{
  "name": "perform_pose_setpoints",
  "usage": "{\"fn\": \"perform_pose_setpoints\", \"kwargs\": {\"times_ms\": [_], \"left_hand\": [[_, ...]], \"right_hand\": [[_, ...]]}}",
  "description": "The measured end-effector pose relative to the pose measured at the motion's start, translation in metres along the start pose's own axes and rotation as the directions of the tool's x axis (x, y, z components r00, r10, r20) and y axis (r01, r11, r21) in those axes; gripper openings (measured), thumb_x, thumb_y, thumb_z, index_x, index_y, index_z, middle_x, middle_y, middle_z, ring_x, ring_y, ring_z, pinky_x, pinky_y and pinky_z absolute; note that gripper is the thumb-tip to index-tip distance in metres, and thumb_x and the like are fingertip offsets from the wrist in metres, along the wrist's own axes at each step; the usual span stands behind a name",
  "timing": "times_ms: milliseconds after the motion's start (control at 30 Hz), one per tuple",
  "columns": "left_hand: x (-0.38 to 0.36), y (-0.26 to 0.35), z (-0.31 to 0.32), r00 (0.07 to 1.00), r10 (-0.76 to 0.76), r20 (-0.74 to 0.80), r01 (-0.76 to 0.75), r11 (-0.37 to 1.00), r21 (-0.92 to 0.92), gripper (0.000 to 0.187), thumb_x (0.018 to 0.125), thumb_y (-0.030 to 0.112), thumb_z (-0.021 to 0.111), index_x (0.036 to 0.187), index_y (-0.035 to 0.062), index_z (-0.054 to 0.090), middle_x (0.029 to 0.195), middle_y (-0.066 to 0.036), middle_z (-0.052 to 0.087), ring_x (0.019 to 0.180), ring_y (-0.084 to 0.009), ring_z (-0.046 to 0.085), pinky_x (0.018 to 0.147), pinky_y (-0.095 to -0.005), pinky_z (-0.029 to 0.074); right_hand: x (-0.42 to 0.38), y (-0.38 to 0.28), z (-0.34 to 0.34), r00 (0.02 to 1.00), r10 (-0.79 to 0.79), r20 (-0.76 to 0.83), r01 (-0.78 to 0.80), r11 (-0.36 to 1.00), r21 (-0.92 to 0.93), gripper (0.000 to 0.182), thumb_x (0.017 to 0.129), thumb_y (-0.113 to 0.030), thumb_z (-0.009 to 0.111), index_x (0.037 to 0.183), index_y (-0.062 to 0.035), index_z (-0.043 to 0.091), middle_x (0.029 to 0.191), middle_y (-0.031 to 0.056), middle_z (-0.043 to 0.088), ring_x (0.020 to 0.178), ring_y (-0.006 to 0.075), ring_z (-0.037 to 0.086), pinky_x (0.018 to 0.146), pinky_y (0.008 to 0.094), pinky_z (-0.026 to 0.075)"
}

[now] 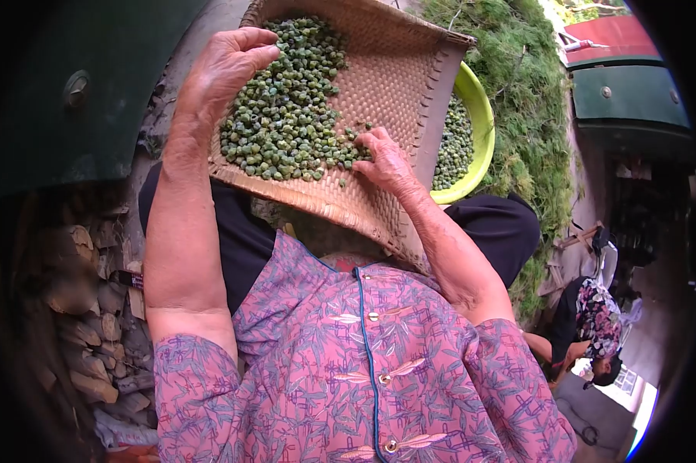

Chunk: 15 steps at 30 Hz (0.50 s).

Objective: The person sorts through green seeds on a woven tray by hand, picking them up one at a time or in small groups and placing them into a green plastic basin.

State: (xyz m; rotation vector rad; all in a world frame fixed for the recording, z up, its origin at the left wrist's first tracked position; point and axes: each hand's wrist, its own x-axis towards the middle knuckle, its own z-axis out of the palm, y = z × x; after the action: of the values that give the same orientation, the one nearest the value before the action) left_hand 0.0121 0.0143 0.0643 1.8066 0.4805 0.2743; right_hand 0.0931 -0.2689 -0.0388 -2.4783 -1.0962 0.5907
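A woven winnowing basket (386, 69) rests tilted across my lap, with a heap of small round green berries (286, 116) on its left side. My left hand (243, 58) is over the heap's upper left edge, thumb and fingers drawn into a pinch; whatever is between the fingertips is too small to make out. At the heap's lower right end, the bent fingers of my right hand (386, 158) close around a few berries against the weave. A yellow-green basin (483, 131) holding more green berries stands beyond the basket's right edge, partly hidden by it.
Cut leafy green branches (510, 100) lie to the right of the basin. Split firewood (93, 339) is piled at the lower left, below a dark green panel (70, 85). Another person (591, 324) in a floral top is at the far right.
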Motion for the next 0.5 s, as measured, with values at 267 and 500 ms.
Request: {"fn": "perform_pose_setpoints", "kwargs": {"times_ms": [267,500], "left_hand": [[0.003,-0.004,-0.001,0.999,0.012,0.042,-0.012,1.000,-0.011,0.035,0.082,0.021,0.066,0.111,0.0016,0.061,0.100,-0.009,0.065,0.093,-0.0156,0.060,0.084,-0.0299,0.046],[0.001,-0.004,0.001,0.999,0.021,0.025,-0.021,1.000,0.015,0.037,0.082,0.022,0.066,0.112,0.0018,0.061,0.100,-0.010,0.065,0.093,-0.0166,0.060,0.084,-0.0307,0.046]], "right_hand": [[-0.005,-0.011,0.005,0.990,0.136,0.034,-0.134,0.990,-0.053,0.036,0.071,-0.013,0.064,0.106,-0.0088,0.056,0.105,0.0147,0.051,0.103,0.0339,0.052,0.085,0.0437,0.045],[-0.013,-0.011,0.011,0.986,0.166,-0.024,-0.166,0.986,-0.021,0.035,0.071,-0.011,0.064,0.104,-0.0064,0.055,0.104,0.0172,0.051,0.100,0.0362,0.053,0.085,0.0454,0.044]]}}
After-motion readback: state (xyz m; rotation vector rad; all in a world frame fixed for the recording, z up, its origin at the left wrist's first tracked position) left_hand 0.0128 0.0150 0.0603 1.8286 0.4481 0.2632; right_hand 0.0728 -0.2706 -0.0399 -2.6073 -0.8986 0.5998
